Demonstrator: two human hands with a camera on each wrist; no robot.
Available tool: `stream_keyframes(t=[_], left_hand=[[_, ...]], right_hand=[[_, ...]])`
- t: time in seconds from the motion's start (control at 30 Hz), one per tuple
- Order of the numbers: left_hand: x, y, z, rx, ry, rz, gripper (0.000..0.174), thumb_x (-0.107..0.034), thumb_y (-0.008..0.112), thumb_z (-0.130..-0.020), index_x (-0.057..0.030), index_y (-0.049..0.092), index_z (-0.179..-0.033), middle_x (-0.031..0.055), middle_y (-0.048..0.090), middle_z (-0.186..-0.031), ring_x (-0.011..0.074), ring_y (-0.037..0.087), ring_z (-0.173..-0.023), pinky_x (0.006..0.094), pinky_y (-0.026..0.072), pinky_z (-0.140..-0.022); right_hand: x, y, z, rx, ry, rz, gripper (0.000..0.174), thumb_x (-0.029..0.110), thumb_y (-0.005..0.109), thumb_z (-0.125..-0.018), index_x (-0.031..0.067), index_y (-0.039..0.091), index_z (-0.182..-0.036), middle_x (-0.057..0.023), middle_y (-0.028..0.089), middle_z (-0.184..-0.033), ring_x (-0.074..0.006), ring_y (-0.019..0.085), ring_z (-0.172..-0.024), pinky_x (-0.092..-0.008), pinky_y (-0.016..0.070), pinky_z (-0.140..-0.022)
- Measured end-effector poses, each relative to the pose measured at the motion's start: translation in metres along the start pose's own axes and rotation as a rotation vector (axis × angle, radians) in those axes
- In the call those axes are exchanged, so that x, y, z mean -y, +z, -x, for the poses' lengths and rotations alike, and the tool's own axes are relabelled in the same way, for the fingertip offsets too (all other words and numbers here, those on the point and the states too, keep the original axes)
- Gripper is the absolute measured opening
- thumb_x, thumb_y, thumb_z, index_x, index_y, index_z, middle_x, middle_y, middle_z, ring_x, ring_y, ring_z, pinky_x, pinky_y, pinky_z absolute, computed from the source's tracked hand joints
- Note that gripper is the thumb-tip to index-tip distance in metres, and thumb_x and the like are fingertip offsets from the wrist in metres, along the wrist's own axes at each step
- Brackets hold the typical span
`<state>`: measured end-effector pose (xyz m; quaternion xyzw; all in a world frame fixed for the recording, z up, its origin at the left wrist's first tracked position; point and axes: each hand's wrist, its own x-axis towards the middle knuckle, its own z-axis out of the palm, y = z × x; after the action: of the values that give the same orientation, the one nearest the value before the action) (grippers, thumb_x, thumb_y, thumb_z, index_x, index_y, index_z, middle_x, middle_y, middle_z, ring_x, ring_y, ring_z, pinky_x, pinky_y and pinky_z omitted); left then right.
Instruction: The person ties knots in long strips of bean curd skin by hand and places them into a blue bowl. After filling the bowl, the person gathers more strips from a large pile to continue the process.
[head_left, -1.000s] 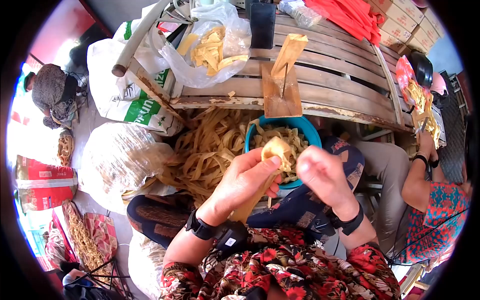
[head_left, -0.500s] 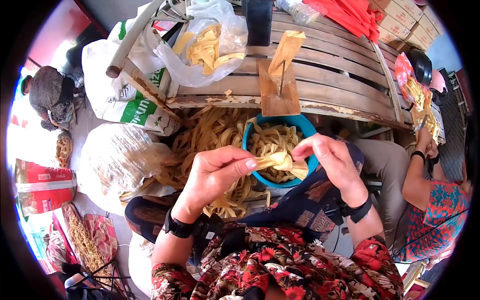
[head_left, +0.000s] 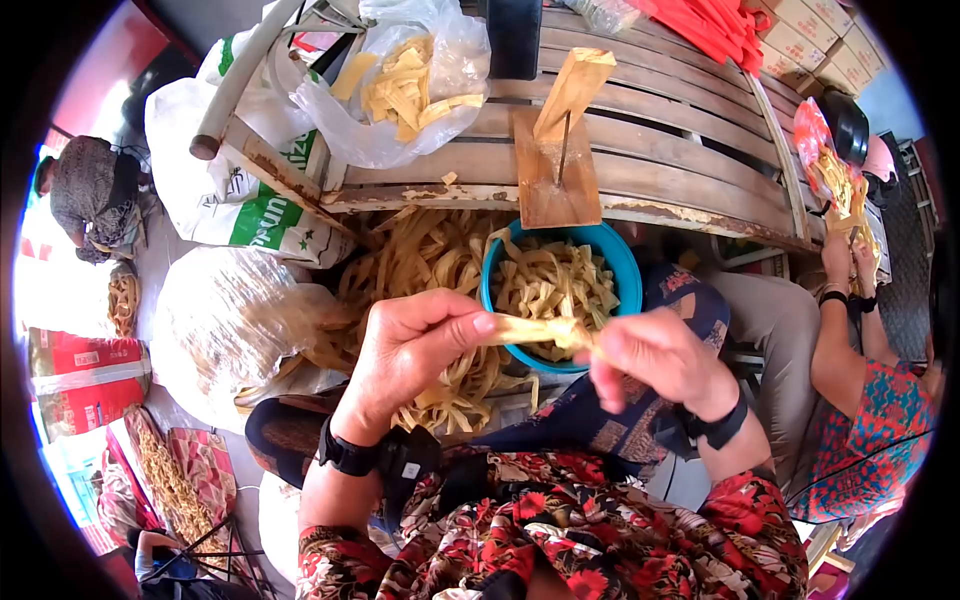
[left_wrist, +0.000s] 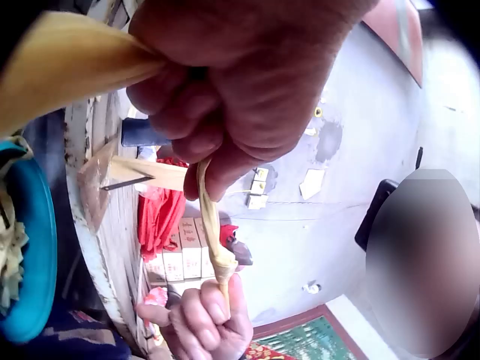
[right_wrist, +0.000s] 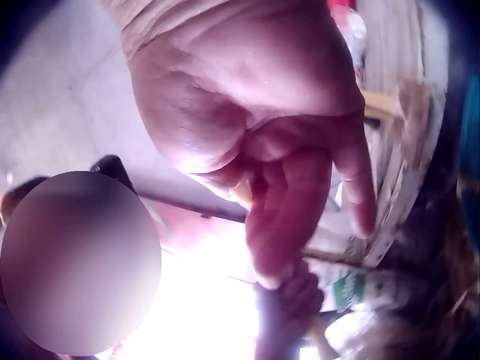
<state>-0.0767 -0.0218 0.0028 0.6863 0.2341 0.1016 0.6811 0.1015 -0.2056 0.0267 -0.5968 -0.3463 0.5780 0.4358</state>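
Between the two hands a pale yellow tofu-skin strip (head_left: 515, 329) is stretched, with a knot (head_left: 566, 333) near its right end. My left hand (head_left: 420, 345) grips the long side; in the left wrist view more of the tofu-skin strip (left_wrist: 75, 64) hangs out past that hand. At the knot's far side, the short tail is pinched by my right hand (head_left: 665, 365), also seen from below in the right wrist view. Behind the hands stands a blue basin (head_left: 628, 262) full of knotted tofu skin (head_left: 555, 275). Long loose strips (head_left: 415, 265) lie heaped left of it.
A slatted bench (head_left: 690, 185) spans the back, bearing a wooden stand with a metal rod (head_left: 560, 190) and a plastic bag (head_left: 370, 140) of yellow pieces. A wrapped bundle (head_left: 230, 320) sits left. Another person (head_left: 850, 400) works at right.
The knot, loose and wide earlier, is now small and tight. The right hand has closed on its tail, and the strip is pulled straight between the hands; the left hand has shifted left.
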Motion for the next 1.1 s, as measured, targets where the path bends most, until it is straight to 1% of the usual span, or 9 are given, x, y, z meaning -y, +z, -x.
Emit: stream_keyframes(t=[0.03,0.2,0.33,0.43,0.57,0.63,0.67,0.83,1.1], left_hand=[[0.000,0.001,-0.002,-0.003,-0.015,-0.038,0.013,-0.011,0.067,-0.084,0.0011,0.067,-0.088,0.0001,0.063,-0.073,0.0058,0.052,-0.066,0.0211,0.0429,-0.059],[0.002,0.015,-0.009,0.009,0.231,-0.177,0.016,-0.016,0.068,-0.083,-0.0015,0.066,-0.087,0.0049,0.057,-0.066,0.0082,0.050,-0.061,0.0236,0.0409,-0.055],[0.006,-0.017,0.004,0.178,-0.104,-0.314,0.030,-0.029,0.071,-0.080,-0.0010,0.065,-0.086,0.0013,0.051,-0.058,0.0082,0.045,-0.054,0.0252,0.0365,-0.049],[-0.003,-0.031,0.019,0.182,-0.378,0.310,0.027,-0.026,0.065,-0.085,0.0007,0.066,-0.089,-0.0034,0.050,-0.057,0.0042,0.040,-0.046,0.0195,0.0291,-0.041],[-0.003,0.009,0.010,0.149,-0.118,0.733,0.044,-0.015,0.056,-0.090,0.0020,0.044,-0.128,0.0025,0.053,-0.067,0.0041,0.036,-0.041,0.0182,0.0282,-0.036],[-0.013,0.026,0.009,0.162,-0.103,0.289,0.045,-0.007,0.052,-0.090,-0.0029,0.041,-0.134,0.0035,0.057,-0.076,0.0065,0.045,-0.048,0.0189,0.0369,-0.043],[0.020,0.038,0.002,0.102,0.318,-0.087,0.045,-0.005,0.051,-0.091,-0.0041,0.040,-0.135,0.0031,0.059,-0.078,0.0098,0.053,-0.057,0.0237,0.0450,-0.051],[0.016,0.049,0.008,0.114,0.373,-0.700,0.046,-0.003,0.060,-0.082,-0.0054,0.049,-0.126,0.0167,0.062,-0.080,0.0288,0.060,-0.061,0.0326,0.0501,-0.058],[0.016,0.026,0.024,0.050,-0.053,0.414,0.025,-0.008,0.065,-0.084,-0.0021,0.063,-0.108,0.0021,0.063,-0.077,0.0091,0.056,-0.062,0.0206,0.0417,-0.052]], right_hand=[[-0.007,-0.007,-0.005,-0.022,-0.049,0.045,0.050,0.043,0.043,-0.095,-0.0031,0.062,-0.093,-0.0078,0.064,-0.072,-0.0144,0.061,-0.060,-0.0303,0.0495,-0.067],[0.009,-0.010,-0.026,0.112,0.128,0.222,0.039,0.039,0.048,-0.093,0.0024,0.061,-0.087,-0.0025,0.062,-0.069,-0.0076,0.057,-0.056,-0.0213,0.0449,-0.052],[0.004,-0.014,-0.025,0.096,0.175,0.121,0.025,0.027,0.049,-0.093,0.0036,0.059,-0.098,0.0012,0.055,-0.063,-0.0056,0.051,-0.048,-0.0206,0.0419,-0.046],[-0.012,-0.009,-0.025,0.027,0.047,0.159,0.023,0.023,0.050,-0.092,0.0033,0.059,-0.099,0.0004,0.057,-0.066,-0.0053,0.052,-0.048,-0.0207,0.0416,-0.046],[-0.019,0.020,-0.032,-0.221,-0.123,0.192,0.023,0.019,0.051,-0.090,0.0006,0.058,-0.103,-0.0065,0.062,-0.072,-0.0119,0.057,-0.053,-0.0254,0.0453,-0.051],[-0.034,0.018,-0.038,-0.227,-0.181,0.338,0.026,0.021,0.053,-0.090,0.0005,0.057,-0.104,-0.0090,0.063,-0.075,-0.0151,0.060,-0.063,-0.0284,0.0465,-0.058],[-0.038,0.016,-0.037,-0.205,-0.183,0.324,0.026,0.023,0.053,-0.090,0.0003,0.058,-0.103,-0.0083,0.063,-0.075,-0.0148,0.059,-0.065,-0.0290,0.0463,-0.058],[-0.035,0.027,-0.030,-0.153,-0.156,-0.096,0.031,0.030,0.049,-0.094,0.0012,0.059,-0.095,0.0001,0.055,-0.069,-0.0078,0.050,-0.061,-0.0251,0.0403,-0.054],[-0.033,0.040,-0.020,-0.195,-0.150,-0.167,0.024,0.020,0.046,-0.094,0.0022,0.060,-0.102,0.0035,0.051,-0.068,-0.0035,0.045,-0.060,-0.0207,0.0368,-0.053]])
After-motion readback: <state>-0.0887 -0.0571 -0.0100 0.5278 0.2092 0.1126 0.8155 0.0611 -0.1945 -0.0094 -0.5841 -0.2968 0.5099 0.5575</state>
